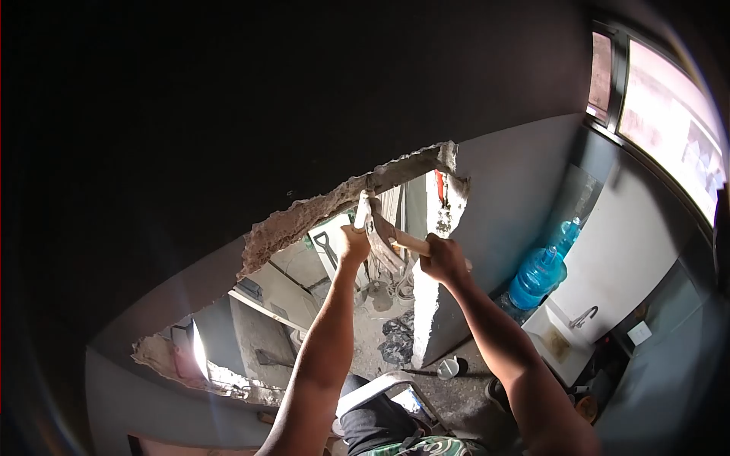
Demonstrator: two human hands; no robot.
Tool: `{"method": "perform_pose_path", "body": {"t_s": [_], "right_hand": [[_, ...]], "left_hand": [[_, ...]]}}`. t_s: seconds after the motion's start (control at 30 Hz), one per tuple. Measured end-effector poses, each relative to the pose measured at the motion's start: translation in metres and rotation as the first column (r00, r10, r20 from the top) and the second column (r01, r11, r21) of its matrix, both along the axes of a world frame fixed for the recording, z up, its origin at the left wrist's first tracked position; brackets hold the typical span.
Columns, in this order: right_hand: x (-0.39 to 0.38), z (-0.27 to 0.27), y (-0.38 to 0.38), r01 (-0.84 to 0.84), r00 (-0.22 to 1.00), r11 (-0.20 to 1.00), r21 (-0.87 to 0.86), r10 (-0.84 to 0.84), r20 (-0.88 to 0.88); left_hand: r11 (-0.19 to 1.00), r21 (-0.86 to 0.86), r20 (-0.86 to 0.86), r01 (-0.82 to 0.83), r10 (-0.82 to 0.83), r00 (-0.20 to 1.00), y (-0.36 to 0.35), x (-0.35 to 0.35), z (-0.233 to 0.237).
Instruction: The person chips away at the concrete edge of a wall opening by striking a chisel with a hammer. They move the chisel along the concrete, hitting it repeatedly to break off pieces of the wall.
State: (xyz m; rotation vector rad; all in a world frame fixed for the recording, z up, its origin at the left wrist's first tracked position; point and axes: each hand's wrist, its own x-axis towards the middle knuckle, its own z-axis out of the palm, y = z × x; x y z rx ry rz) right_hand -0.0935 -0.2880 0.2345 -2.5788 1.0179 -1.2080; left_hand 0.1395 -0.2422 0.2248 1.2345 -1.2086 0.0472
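Bare forearms (319,365) are raised from a patterned shirt (426,446) toward a jagged wall opening, rimmed with crumbly masonry (281,235). Beneath that edge, a pale, slender tool (363,210), perhaps a chisel, is clasped upright by the left hand (353,245), presumably for steadiness. A wooden handle (411,242) is gripped by the right hand (447,258), probably for control; its curved, dusty head (384,239) is slanted alongside. Farther right, a translucent blue water jug (536,280) is set near a pale sink (582,357).
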Motion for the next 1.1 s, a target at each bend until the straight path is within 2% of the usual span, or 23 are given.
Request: {"method": "perform_pose_path", "body": {"t_s": [0.03, 0.07, 0.1, 0.13, 0.2, 0.23, 0.27, 0.33, 0.37, 0.4, 0.47, 0.5, 0.6, 0.7, 0.8, 0.83, 0.9, 0.93, 0.97, 1.0, 1.03, 1.07, 1.1], "right_hand": [[-0.006, 0.009, 0.014, 0.067, 0.993, 0.996, 0.061, -0.060, -0.106], [-0.011, 0.005, 0.027, 0.043, 0.998, 0.996, 0.078, -0.038, -0.059], [-0.016, -0.003, 0.038, 0.029, 0.998, 0.995, 0.091, -0.023, -0.065], [-0.023, -0.014, 0.049, 0.023, 0.998, 0.994, 0.110, -0.016, -0.064], [-0.039, -0.045, 0.074, -0.025, 0.999, 0.998, 0.056, 0.023, 0.047], [-0.046, -0.061, 0.086, -0.067, 0.993, 0.997, 0.043, 0.062, 0.101], [-0.053, -0.077, 0.094, -0.102, 0.983, 0.994, 0.027, 0.096, 0.156], [-0.062, -0.099, 0.102, -0.148, 0.970, 0.989, 0.032, 0.138, 0.200], [-0.067, -0.105, 0.105, -0.136, 0.976, 0.989, 0.051, 0.125, 0.179], [-0.071, -0.111, 0.107, -0.125, 0.981, 0.990, 0.069, 0.112, 0.157], [-0.074, -0.114, 0.112, -0.125, 0.981, 0.988, 0.091, 0.109, 0.163], [-0.075, -0.114, 0.113, -0.124, 0.980, 0.986, 0.107, 0.105, 0.170], [-0.071, -0.107, 0.113, -0.102, 0.980, 0.989, 0.111, 0.081, 0.181], [-0.059, -0.059, 0.116, -0.124, 0.966, 0.986, 0.115, 0.094, 0.241], [-0.042, 0.002, 0.124, -0.276, 0.892, 0.961, -0.022, 0.265, 0.365], [-0.036, 0.003, 0.116, -0.280, 0.893, 0.960, -0.013, 0.265, 0.362], [-0.021, 0.003, 0.093, -0.295, 0.893, 0.944, -0.150, 0.328, 0.309], [-0.015, 0.009, 0.084, -0.337, 0.872, 0.938, -0.075, 0.341, 0.351], [-0.003, 0.009, 0.068, -0.188, 0.962, 0.973, 0.134, 0.154, 0.227], [0.004, 0.006, 0.058, 0.002, 0.998, 0.948, 0.319, -0.022, 0.060], [0.002, 0.006, 0.058, -0.003, 0.997, 0.960, 0.280, -0.017, 0.069], [-0.002, 0.003, 0.064, 0.000, 0.999, 0.967, 0.255, -0.009, 0.035], [-0.005, 0.007, 0.067, -0.092, 0.987, 0.983, 0.160, 0.069, 0.142]], "left_hand": [[0.998, 0.057, -0.048, 0.042, -0.039, 0.998, -0.002, 0.003, -0.001], [0.992, 0.102, -0.104, 0.076, -0.065, 0.992, 0.003, -0.002, 0.019], [0.979, 0.196, -0.171, 0.057, -0.023, 0.985, 0.015, -0.010, 0.029], [0.904, 0.428, -0.160, -0.010, 0.086, 0.983, 0.022, -0.018, 0.044], [0.920, 0.334, 0.152, -0.205, 0.162, 0.975, 0.030, -0.029, 0.040], [0.898, 0.354, 0.254, -0.262, 0.178, 0.951, 0.046, -0.040, 0.046], [0.889, 0.261, 0.393, -0.376, 0.258, 0.883, 0.046, -0.043, 0.036], [0.928, 0.176, 0.284, -0.328, 0.271, 0.920, 0.047, -0.036, 0.024], [0.915, 0.266, 0.158, -0.304, 0.270, 0.950, 0.050, -0.034, 0.025], [0.909, 0.318, 0.108, -0.269, 0.247, 0.963, 0.052, -0.031, 0.027], [0.906, 0.349, 0.083, -0.241, 0.226, 0.971, 0.053, -0.029, 0.036], [0.897, 0.412, 0.018, -0.164, 0.172, 0.985, 0.054, -0.027, 0.041], [0.872, 0.466, -0.017, -0.149, 0.177, 0.984, 0.050, -0.023, 0.045], [0.877, 0.461, -0.031, -0.138, 0.171, 0.985, 0.037, -0.016, 0.032], [0.886, 0.446, -0.045, -0.127, 0.163, 0.986, 0.043, -0.028, 0.042], [0.876, 0.462, -0.046, -0.135, 0.175, 0.983, 0.047, -0.030, 0.043], [0.859, 0.490, -0.033, -0.148, 0.188, 0.982, 0.043, -0.026, 0.040], [0.928, 0.365, -0.275, 0.072, 0.033, 0.961, 0.024, -0.002, 0.005], [0.936, 0.352, -0.136, -0.021, 0.073, 0.988, 0.028, -0.008, 0.014], [0.937, 0.331, 0.004, -0.111, 0.116, 0.993, 0.035, -0.015, 0.020], [0.973, 0.226, 0.074, -0.044, 0.028, 0.997, 0.019, 0.006, -0.006], [0.992, 0.114, 0.093, -0.059, 0.048, 0.994, -0.001, 0.024, -0.030], [0.963, 0.248, 0.056, -0.103, 0.092, 0.994, 0.001, 0.017, -0.011]]}}
